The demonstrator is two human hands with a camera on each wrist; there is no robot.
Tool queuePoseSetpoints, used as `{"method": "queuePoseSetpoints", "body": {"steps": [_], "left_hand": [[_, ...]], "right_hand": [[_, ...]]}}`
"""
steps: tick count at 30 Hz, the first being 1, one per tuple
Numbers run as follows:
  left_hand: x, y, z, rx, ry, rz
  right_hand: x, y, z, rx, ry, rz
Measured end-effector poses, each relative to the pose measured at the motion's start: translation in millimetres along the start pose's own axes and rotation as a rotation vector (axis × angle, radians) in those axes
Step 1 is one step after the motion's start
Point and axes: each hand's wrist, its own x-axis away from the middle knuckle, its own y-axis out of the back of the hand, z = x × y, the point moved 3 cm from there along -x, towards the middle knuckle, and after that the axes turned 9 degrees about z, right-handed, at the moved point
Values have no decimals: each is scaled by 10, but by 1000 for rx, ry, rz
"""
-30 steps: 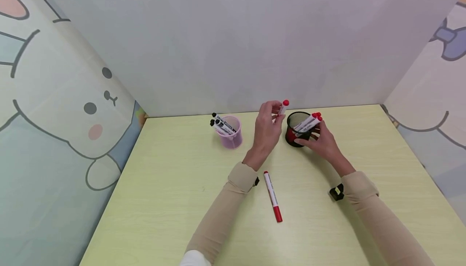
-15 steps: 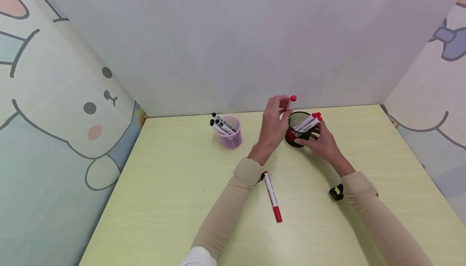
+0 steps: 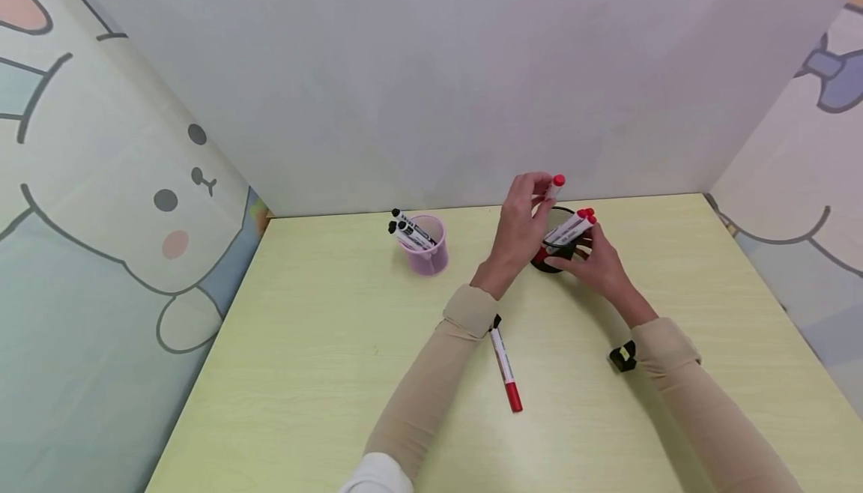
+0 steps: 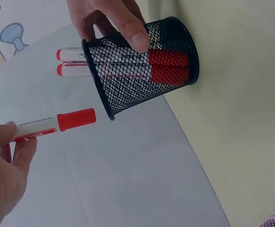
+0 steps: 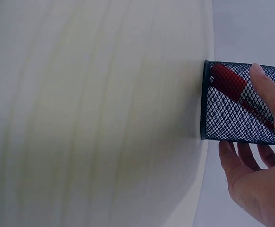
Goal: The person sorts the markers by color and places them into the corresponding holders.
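Note:
My left hand (image 3: 521,225) pinches a red-and-white marker (image 3: 554,187) by its end. In the left wrist view that marker (image 4: 38,129) has its red cap pointing at the mouth of the black mesh pen cup (image 4: 128,80), just outside the rim. My right hand (image 3: 596,264) grips the side of the cup, thumb on one side and fingers on the other, also plain in the right wrist view (image 5: 260,182). Inside the cup lean several red markers (image 3: 569,229), red caps at the bottom. The left hand partly covers the cup in the head view.
A pink pen cup (image 3: 431,259) with black-ended markers (image 3: 414,234) stands to the left. Another red marker (image 3: 506,369) lies on the pale wooden table (image 3: 323,343), near the left sleeve. A grey wall (image 3: 431,88) rises right behind the cups.
My left hand has moved right with its marker, from left of the black mesh cup to above its mouth. My right hand has stayed in place on the cup.

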Motion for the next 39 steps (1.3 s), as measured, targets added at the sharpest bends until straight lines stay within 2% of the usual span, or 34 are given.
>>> {"method": "queuePoseSetpoints", "body": {"steps": [8,17,22,29,39], "left_hand": [[-33,-101,28,-12,5,67],[24,-248,103,-29,34,156],[46,-301,136,-61,50,192],[67,-374,182,-116,103,277],[73,-447,215,-211,155,374]], "right_hand": [[0,9,-4,-15,13,7],[-3,5,-9,3,15,5],[-10,2,-11,24,13,5],[-15,16,9,24,27,7],[-28,18,-16,46,-1,8]]}}
